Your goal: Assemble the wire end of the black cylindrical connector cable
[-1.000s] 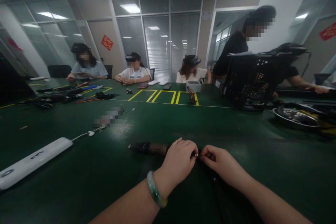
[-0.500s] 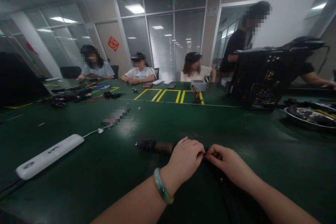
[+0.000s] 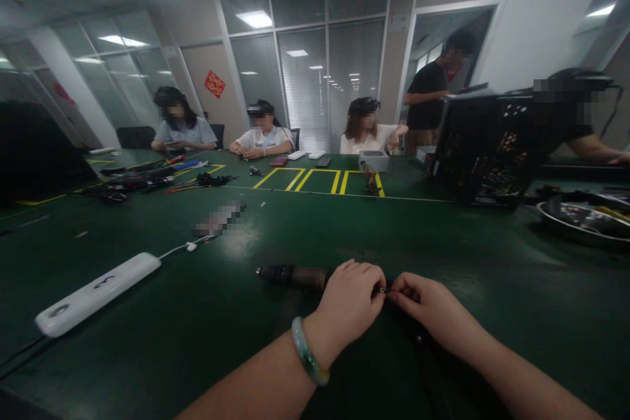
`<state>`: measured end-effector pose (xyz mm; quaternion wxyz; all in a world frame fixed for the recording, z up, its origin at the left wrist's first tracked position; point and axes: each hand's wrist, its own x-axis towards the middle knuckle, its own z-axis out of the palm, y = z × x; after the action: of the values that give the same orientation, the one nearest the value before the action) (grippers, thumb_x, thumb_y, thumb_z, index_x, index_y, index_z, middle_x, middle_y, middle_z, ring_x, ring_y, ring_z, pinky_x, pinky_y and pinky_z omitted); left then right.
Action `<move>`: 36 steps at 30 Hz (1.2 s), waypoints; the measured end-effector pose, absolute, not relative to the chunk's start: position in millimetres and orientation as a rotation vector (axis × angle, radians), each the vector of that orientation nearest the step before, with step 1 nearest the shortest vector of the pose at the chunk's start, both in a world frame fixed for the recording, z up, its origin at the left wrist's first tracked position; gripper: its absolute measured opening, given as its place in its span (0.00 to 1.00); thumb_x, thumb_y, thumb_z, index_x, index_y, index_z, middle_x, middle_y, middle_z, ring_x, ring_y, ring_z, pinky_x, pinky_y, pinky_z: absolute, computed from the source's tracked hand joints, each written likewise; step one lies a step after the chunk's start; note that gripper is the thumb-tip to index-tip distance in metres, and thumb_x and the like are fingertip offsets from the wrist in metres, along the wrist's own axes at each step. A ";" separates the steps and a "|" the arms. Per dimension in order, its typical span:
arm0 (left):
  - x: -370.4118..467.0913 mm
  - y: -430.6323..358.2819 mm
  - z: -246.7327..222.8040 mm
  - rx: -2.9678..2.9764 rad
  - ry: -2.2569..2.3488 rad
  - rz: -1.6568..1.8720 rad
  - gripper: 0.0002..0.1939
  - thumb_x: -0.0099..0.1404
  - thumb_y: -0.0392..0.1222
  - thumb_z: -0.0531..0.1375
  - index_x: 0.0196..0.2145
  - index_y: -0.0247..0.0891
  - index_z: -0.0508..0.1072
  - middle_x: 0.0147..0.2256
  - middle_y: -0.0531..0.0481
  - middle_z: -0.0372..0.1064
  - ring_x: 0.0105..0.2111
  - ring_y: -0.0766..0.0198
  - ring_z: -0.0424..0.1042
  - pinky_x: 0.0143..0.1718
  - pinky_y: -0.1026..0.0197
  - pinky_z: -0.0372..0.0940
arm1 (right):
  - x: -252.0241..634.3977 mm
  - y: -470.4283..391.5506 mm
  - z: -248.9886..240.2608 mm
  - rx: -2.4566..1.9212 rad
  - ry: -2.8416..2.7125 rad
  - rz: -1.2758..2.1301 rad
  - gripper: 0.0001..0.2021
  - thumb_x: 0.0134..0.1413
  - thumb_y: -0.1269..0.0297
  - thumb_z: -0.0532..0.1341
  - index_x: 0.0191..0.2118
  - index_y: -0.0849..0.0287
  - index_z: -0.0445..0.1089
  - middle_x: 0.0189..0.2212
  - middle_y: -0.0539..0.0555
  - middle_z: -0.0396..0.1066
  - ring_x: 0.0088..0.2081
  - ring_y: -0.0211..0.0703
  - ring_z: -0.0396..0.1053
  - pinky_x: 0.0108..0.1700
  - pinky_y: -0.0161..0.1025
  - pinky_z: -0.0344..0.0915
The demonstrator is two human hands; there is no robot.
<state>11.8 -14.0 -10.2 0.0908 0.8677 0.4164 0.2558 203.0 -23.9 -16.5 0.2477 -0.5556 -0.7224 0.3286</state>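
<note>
A dark cylindrical tool with a brown section, a ribbed black collar and a small metal tip lies on the green table, tip to the left. My left hand, a jade-coloured bangle on its wrist, covers the tool's right end. Its thumb and forefinger are closed around a tiny part with a yellow spot. Close beside it, my right hand pinches something thin and dark, mostly hidden by the fingers. Below the right hand runs a dark cable-like shape, hard to make out against the table.
A white power strip lies at the left, its cord leading to a blurred-out object. Cables and tools are heaped farther back. To the right stand a black open case and a metal bowl of parts. Several people are around the table.
My hands stay almost in place, with the yellow spot showing more clearly at the left fingertips. The standing person at the back has bent lower, and the seated person nearest them has extended an arm.
</note>
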 end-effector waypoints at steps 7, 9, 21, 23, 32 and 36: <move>11.1 -14.8 -7.1 2.592 1.225 0.721 0.04 0.64 0.36 0.59 0.37 0.42 0.69 0.39 0.54 0.70 0.43 0.61 0.67 0.56 0.50 0.54 | 203.5 -22.4 -19.0 -1.497 -1.975 0.910 0.07 0.58 0.60 0.58 0.33 0.56 0.70 0.28 0.48 0.72 0.30 0.40 0.69 0.31 0.33 0.60; 11.1 -14.5 -7.1 2.589 1.220 0.721 0.06 0.63 0.35 0.59 0.38 0.41 0.68 0.40 0.53 0.69 0.43 0.61 0.67 0.57 0.50 0.54 | 203.1 -22.4 -18.1 -1.504 -1.978 0.904 0.08 0.58 0.60 0.58 0.33 0.56 0.70 0.28 0.48 0.73 0.30 0.40 0.69 0.31 0.33 0.60; 9.8 -16.0 -4.2 2.598 1.217 0.704 0.06 0.64 0.36 0.59 0.40 0.41 0.68 0.40 0.53 0.69 0.44 0.61 0.67 0.57 0.50 0.54 | 203.6 -22.9 -17.9 -1.520 -1.968 0.916 0.08 0.58 0.59 0.58 0.33 0.56 0.70 0.27 0.48 0.72 0.29 0.40 0.68 0.29 0.33 0.60; 9.6 -15.7 -4.6 2.597 1.200 0.714 0.07 0.63 0.34 0.59 0.39 0.42 0.67 0.40 0.54 0.69 0.44 0.62 0.67 0.58 0.50 0.53 | 203.3 -22.9 -17.5 -1.523 -1.971 0.918 0.08 0.58 0.59 0.58 0.33 0.55 0.70 0.27 0.48 0.72 0.29 0.40 0.69 0.30 0.33 0.60; 9.4 -14.5 -6.3 2.593 1.244 0.679 0.04 0.65 0.37 0.58 0.38 0.41 0.68 0.40 0.54 0.69 0.44 0.62 0.67 0.60 0.49 0.51 | 203.3 -21.7 -18.9 -1.523 -1.978 0.895 0.09 0.58 0.58 0.57 0.33 0.56 0.70 0.27 0.49 0.72 0.29 0.41 0.69 0.29 0.33 0.60; 8.8 -14.2 -6.3 2.588 1.217 0.697 0.03 0.65 0.37 0.59 0.38 0.41 0.68 0.39 0.55 0.70 0.44 0.63 0.67 0.59 0.49 0.52 | 204.2 -21.1 -21.8 -1.523 -1.979 0.884 0.09 0.58 0.57 0.57 0.33 0.56 0.70 0.27 0.50 0.72 0.29 0.41 0.69 0.30 0.33 0.61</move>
<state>8.8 -14.2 -6.3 0.0988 0.8749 0.4115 0.2355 204.2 -21.1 -21.8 0.2438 -0.5574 -0.7246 0.3236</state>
